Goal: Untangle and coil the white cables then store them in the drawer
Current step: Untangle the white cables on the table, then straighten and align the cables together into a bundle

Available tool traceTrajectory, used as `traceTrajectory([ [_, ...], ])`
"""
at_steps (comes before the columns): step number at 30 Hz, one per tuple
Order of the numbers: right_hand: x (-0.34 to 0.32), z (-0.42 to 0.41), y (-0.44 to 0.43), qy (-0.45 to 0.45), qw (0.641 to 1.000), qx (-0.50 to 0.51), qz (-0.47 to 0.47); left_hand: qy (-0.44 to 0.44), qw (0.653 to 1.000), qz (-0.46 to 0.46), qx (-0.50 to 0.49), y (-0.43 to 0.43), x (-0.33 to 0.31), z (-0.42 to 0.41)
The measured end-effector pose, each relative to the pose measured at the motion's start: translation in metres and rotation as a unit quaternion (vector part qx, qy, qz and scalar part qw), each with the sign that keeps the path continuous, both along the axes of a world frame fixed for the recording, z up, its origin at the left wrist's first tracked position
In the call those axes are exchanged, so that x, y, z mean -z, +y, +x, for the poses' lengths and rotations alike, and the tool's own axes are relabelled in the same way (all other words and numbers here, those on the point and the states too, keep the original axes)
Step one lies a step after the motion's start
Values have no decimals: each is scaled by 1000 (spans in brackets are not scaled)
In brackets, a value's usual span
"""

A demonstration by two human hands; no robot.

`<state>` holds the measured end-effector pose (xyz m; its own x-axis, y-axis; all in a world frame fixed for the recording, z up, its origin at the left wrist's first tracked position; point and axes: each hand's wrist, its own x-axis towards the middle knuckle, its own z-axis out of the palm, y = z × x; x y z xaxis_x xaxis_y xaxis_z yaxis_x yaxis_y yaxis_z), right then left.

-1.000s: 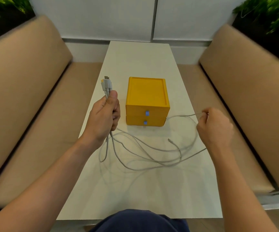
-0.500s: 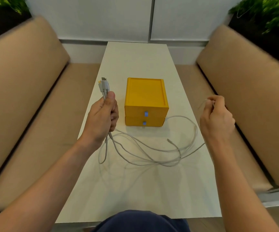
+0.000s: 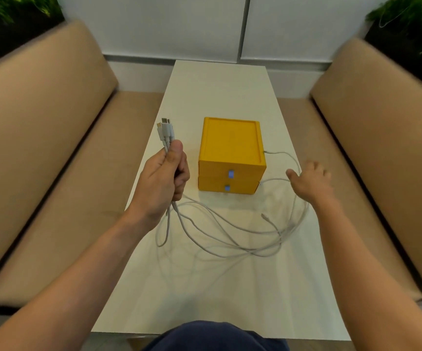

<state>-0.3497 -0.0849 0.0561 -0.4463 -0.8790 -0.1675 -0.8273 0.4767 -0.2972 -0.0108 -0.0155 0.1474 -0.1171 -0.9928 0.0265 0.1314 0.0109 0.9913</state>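
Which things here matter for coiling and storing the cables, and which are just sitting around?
Part of the job:
- white cables, plug ends held in the left hand, loops loose on the table
- yellow drawer unit, both drawers closed
- right hand, open beside the loops

Just lying about:
- tan benches
- plants

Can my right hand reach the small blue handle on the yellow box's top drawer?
Probably yes: the right hand is open beside the yellow plastic two-drawer box, and nothing stands in front of the upper drawer's small blue handle.
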Motion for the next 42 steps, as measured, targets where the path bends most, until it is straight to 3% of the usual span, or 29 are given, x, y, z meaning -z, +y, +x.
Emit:
traceTrajectory([
  [5,36,-1,4,-38,996,-60,62,14,1000,6,5,0,1,0],
  [9,67,3,20,-19,984,-100,146,20,1000,7,15,1,1,-1],
  [10,67,11,24,-11,987,-111,119,21,1000,10,15,1,0,-1],
  [12,50,40,34,-35,990,-136,-26,25,999,15,16,0,0,-3],
  [14,15,82,49,-149,955,-159,-200,37,999,11,21,-2,-1,-5],
  [16,-32,130,70,-278,896,-209,-275,62,998,6,32,-1,-2,-8],
  [19,-68,180,89,-485,813,-223,-232,123,992,-5,25,1,-6,-12],
  [21,-68,197,93,-573,770,-220,-175,142,990,-14,7,4,-9,-9],
  [24,-62,217,100,-575,755,-254,-186,132,991,-20,-10,10,-9,-2],
  [28,-74,232,105,-532,752,-206,-330,64,998,-16,4,23,-7,7],
  [30,-89,229,103,-480,768,-220,-362,26,999,-17,12,31,-7,11],
  [32,-108,224,99,-464,788,-260,-310,14,999,-24,28,37,-7,16],
  [35,-129,220,94,-516,774,-297,-215,1,997,-27,68,43,-7,21],
  [40,-141,216,87,-555,756,-296,-178,-8,994,-18,106,44,-8,28],
  [42,-142,218,86,-537,771,-290,-184,4,992,-18,122,44,-7,30],
])
